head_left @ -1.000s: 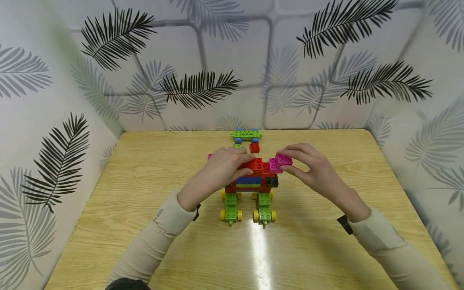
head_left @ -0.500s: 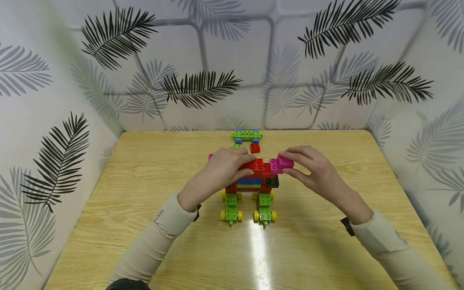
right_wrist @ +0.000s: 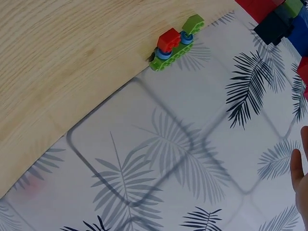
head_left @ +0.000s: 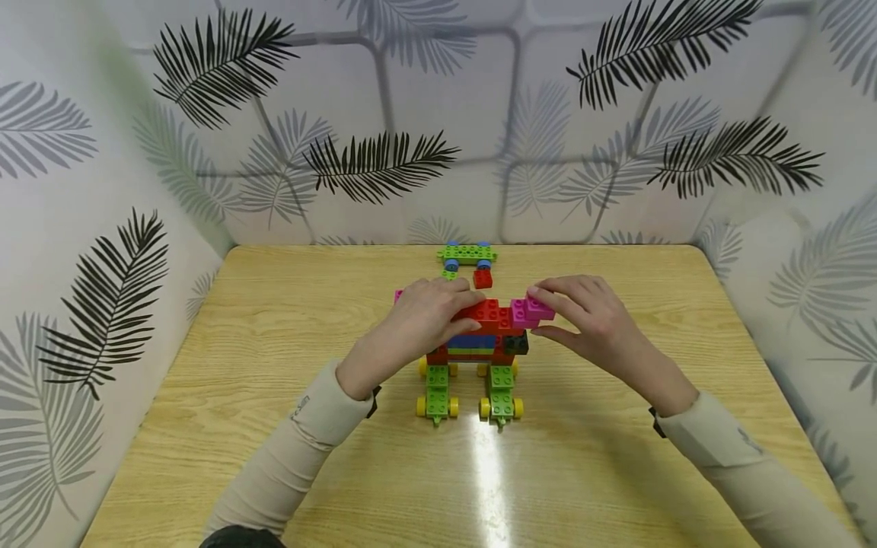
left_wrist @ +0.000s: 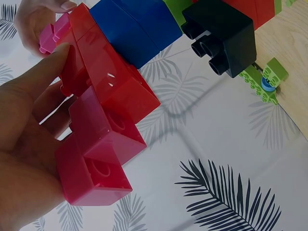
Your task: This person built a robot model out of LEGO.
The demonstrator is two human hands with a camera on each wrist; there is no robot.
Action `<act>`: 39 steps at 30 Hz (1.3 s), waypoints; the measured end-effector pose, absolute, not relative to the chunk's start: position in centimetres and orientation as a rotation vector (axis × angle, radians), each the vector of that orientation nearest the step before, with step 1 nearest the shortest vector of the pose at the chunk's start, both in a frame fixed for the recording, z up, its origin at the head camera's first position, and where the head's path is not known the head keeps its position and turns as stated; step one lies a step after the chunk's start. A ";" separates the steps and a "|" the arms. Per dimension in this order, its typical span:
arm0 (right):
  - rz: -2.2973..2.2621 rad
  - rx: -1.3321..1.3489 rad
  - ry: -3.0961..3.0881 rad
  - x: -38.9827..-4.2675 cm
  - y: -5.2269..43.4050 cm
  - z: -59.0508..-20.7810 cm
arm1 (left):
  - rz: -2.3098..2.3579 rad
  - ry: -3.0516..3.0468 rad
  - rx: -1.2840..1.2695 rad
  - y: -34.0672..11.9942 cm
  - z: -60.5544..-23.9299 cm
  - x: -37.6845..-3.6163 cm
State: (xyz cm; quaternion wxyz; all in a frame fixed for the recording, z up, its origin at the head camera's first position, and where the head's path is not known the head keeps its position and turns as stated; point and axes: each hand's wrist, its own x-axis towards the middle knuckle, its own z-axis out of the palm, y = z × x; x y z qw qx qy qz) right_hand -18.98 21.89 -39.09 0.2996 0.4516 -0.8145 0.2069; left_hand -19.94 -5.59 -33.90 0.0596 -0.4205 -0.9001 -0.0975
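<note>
A figure of toy building bricks stands mid-table on two green wheeled bases [head_left: 437,380] with yellow wheels. Its body has blue bricks [head_left: 470,342], a black brick [head_left: 517,343] and a long red top [head_left: 488,310]. My left hand [head_left: 426,313] grips the red top from above, thumb on the near side. Pink bricks [left_wrist: 103,132] jut out at that end. At the opposite end, my right hand [head_left: 603,320] holds a pink brick [head_left: 541,310], finger on top and thumb low beside it. The right wrist view catches only some fingers [right_wrist: 296,166].
Behind the figure, a green wheeled base [head_left: 466,255] with blue wheels lies near the table's back edge. A loose red brick [head_left: 483,278] and a small green brick [head_left: 448,275] are in front of it. Leaf-patterned cloth [head_left: 438,205] rises beyond the wooden table [head_left: 274,342].
The outer pink brick, tilted earlier, now sits straighter against its pink neighbour. My right thumb has slid lower, and the fingers have shifted slightly. My left hand has stayed on the red top.
</note>
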 end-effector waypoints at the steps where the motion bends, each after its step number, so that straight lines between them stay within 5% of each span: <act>1: 0.545 1.202 -2.151 -19.0 21.9 -39.1 | -0.295 -2.727 -1.273 -5.6 -33.9 -19.9; 39: 0.463 1.279 -2.105 -19.7 22.5 -38.6 | -0.286 -2.757 -1.262 -5.4 -33.9 -19.9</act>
